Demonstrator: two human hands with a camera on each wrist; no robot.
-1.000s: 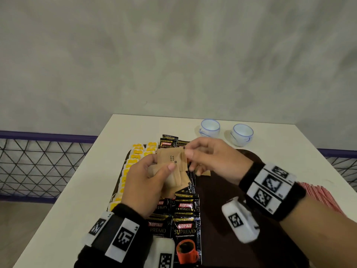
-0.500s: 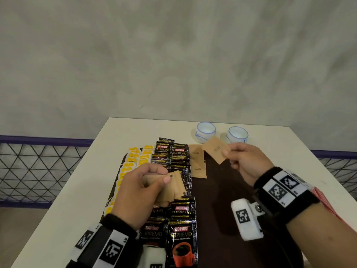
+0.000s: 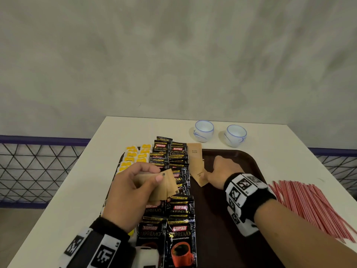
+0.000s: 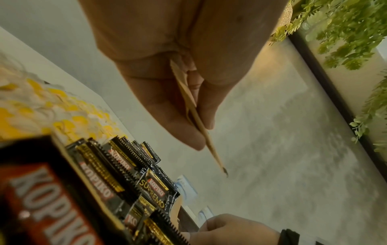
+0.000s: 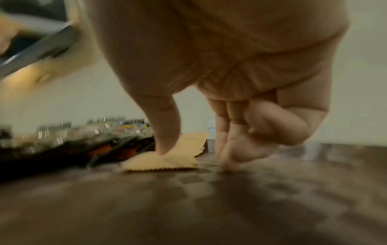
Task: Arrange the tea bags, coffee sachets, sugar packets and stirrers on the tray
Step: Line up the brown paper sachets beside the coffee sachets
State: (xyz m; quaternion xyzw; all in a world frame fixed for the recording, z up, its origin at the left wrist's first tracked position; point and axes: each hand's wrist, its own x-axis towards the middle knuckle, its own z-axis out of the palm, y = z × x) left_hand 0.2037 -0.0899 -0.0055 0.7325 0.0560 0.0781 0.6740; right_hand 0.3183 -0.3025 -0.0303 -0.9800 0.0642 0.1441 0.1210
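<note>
a: what does the tray hold?
b: the dark brown tray (image 3: 241, 157) holds yellow tea bags (image 3: 133, 155) along its left edge, black coffee sachets (image 3: 179, 229) beside them, then a short column of brown sugar packets (image 3: 196, 159).
a: and the hands?
b: the left hand (image 3: 131, 194) pinches a fanned stack (image 3: 166, 186) of sugar packets above the sachets. the right hand (image 3: 222, 171) presses its thumb on the nearest packet (image 3: 200, 177), fingers half curled, tips touching the tray. red stirrers (image 3: 313, 207) lie on the table (image 3: 289, 151), right of the tray.

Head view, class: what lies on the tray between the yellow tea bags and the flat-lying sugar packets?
Two columns of black coffee sachets fill that stretch, shown in the head view.
</note>
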